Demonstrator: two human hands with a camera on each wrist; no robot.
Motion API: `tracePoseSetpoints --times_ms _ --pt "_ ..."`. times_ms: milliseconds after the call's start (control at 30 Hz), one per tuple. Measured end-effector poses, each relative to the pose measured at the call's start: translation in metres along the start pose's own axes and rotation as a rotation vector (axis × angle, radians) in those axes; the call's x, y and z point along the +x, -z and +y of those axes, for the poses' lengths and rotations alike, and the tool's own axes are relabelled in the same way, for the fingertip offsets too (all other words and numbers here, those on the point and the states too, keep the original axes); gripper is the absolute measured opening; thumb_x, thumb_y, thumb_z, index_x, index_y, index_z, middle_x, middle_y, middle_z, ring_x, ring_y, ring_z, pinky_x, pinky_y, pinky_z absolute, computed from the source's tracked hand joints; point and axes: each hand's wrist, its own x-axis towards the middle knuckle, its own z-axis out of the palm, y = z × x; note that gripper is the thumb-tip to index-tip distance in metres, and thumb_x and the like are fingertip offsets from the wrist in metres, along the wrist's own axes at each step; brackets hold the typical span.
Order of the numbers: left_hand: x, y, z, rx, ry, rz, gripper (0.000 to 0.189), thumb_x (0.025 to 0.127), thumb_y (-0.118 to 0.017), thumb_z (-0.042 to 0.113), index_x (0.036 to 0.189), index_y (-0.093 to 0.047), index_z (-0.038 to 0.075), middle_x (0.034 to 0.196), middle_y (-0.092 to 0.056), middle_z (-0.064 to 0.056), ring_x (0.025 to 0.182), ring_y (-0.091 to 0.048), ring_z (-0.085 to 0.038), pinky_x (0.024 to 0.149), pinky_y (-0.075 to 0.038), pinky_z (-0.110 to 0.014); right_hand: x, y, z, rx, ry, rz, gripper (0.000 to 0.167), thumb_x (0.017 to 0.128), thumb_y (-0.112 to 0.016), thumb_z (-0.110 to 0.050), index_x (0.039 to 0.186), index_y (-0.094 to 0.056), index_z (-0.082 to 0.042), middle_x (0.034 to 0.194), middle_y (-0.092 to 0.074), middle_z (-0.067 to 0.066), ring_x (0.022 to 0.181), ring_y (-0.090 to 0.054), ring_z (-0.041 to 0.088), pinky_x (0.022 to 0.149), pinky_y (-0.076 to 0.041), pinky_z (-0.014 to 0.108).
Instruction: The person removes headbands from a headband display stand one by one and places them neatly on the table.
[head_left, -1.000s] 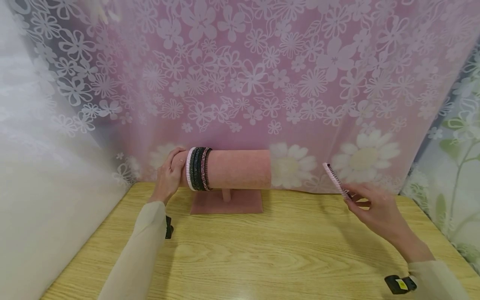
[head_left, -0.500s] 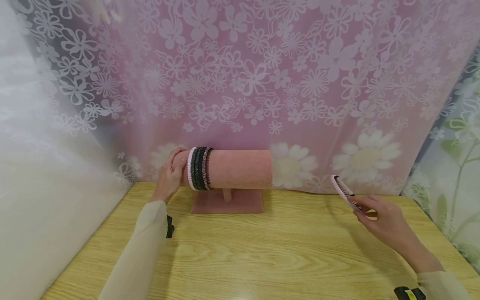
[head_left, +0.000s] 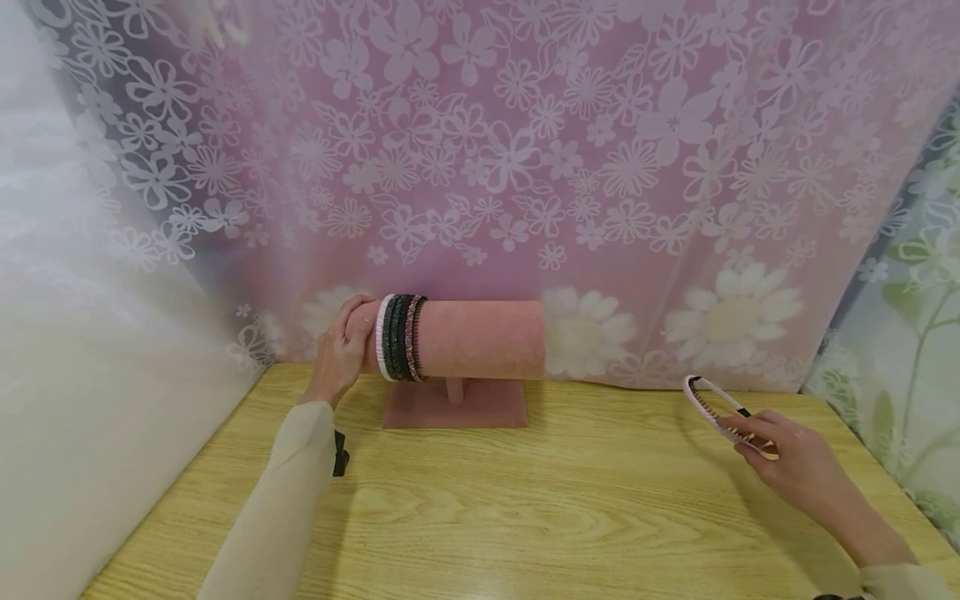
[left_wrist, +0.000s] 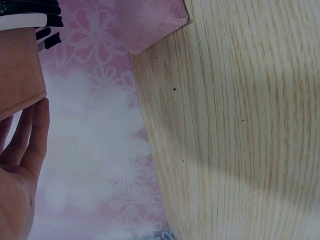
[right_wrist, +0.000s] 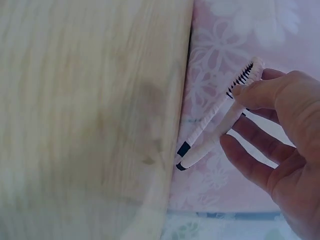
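A pink velvety headband stand (head_left: 483,340), a horizontal roll on a flat base, stands at the back of the table. Around its left part sit several headbands (head_left: 397,337): one white, some dark and glittery, one with pinkish sparkle. My left hand (head_left: 336,357) holds the roll's left end, thumb at the front; in the left wrist view its fingertips touch the rim of the roll (left_wrist: 20,70). Off to the right, my right hand (head_left: 806,467) pinches a pale pink headband (right_wrist: 210,136) with dark inner teeth between thumb and fingers, above the table.
The wood-grain table (head_left: 495,508) spreads in front of the stand. A pink curtain (head_left: 480,167) with white flowers hangs right behind it. White cloth (head_left: 75,375) borders the left side and a green-patterned curtain (head_left: 915,333) the right.
My right hand has moved right and towards me with the pale pink headband, which has tilted so its loop shows more openly. The left hand and the stand have stayed put.
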Motion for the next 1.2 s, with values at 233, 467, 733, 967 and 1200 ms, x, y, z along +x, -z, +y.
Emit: tracePoseSetpoints --times_ms 233,467,733,967,1200 --pt "-0.001 0.001 0.001 -0.002 -0.001 -0.002 0.049 0.106 -0.04 0.058 0.146 -0.051 0.033 0.148 -0.058 -0.011 0.119 -0.063 -0.04 0.101 -0.046 -0.059 -0.014 0.008 0.014 -0.042 -0.062 -0.097 0.046 0.061 -0.086 0.011 0.101 -0.078 -0.01 0.079 -0.063 -0.004 0.064 -0.063 0.001 0.052 -0.044 0.019" --pt "0.0 -0.001 -0.001 0.005 0.013 0.003 0.048 0.105 -0.039 0.058 0.146 -0.051 0.035 0.147 -0.059 -0.011 0.117 -0.064 -0.039 0.1 -0.047 -0.059 -0.024 0.015 0.023 -0.102 -0.108 -0.171 0.04 0.065 -0.086 0.006 0.101 -0.078 -0.009 0.083 -0.067 0.002 0.058 -0.053 -0.002 0.049 -0.036 0.022" --pt "0.0 -0.001 -0.001 -0.002 0.012 0.004 0.047 0.105 -0.04 0.057 0.145 -0.051 0.035 0.146 -0.059 -0.011 0.116 -0.064 -0.04 0.098 -0.048 -0.059 -0.028 0.018 0.034 -0.185 -0.107 -0.211 0.033 0.065 -0.087 0.002 0.094 -0.08 -0.01 0.077 -0.063 -0.002 0.056 -0.034 -0.005 0.049 -0.034 0.023" --pt "-0.001 0.0 0.0 0.003 0.012 0.003 0.048 0.105 -0.039 0.058 0.146 -0.05 0.035 0.148 -0.058 -0.012 0.118 -0.063 -0.041 0.099 -0.047 -0.06 -0.024 0.024 0.047 -0.172 -0.255 -0.436 0.024 0.076 -0.079 0.005 0.096 -0.08 -0.008 0.087 -0.069 0.013 0.066 -0.061 0.021 0.056 -0.049 0.037" --pt "0.0 -0.001 -0.001 0.014 0.007 0.007 0.048 0.105 -0.039 0.059 0.146 -0.05 0.036 0.148 -0.058 -0.011 0.117 -0.064 -0.04 0.098 -0.048 -0.059 -0.028 0.023 0.056 -0.172 -0.286 -0.474 0.024 0.074 -0.078 0.007 0.092 -0.079 -0.01 0.083 -0.07 0.009 0.065 -0.062 0.022 0.056 -0.05 0.04"
